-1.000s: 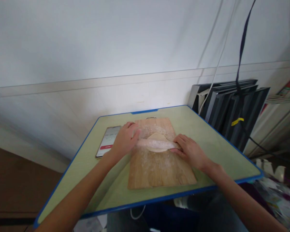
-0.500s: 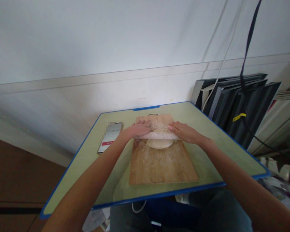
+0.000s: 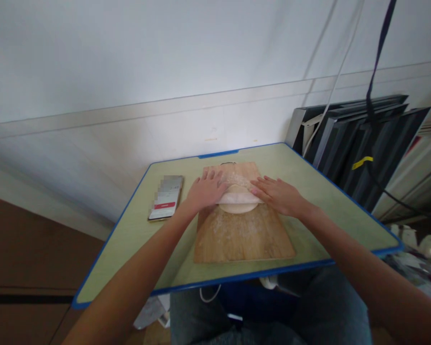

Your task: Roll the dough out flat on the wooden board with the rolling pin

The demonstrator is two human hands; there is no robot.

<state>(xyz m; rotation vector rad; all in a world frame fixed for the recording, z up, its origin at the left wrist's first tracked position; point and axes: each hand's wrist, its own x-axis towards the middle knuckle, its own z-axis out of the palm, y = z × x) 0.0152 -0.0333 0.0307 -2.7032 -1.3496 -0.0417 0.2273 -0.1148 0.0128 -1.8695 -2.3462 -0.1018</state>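
A round, flat piece of dough [image 3: 238,209] lies on a wooden cutting board [image 3: 242,239] dusted with flour. Across the dough rests a pale, floury rolling pin [image 3: 237,198], and dough shows on both its far and near sides. My left hand [image 3: 207,189] lies flat over the pin's left end, fingers stretched away from me. Over the right end, my right hand [image 3: 278,194] is likewise flat, its fingers extended and pointing inward. Both palms cover the pin's ends, so those are hidden.
Left of the board a phone [image 3: 165,199] with a lit, partly blurred screen lies on the pale green, blue-edged table [image 3: 319,235]. A white wall [image 3: 187,129] stands behind. Dark flat panels [image 3: 352,139] lean at the right, with a black strap [image 3: 375,72] hanging before them.
The rolling pin has come slightly toward me over the dough, baring more of its far side. My left fingers are straighter and more spread. The whole view has shifted a little.
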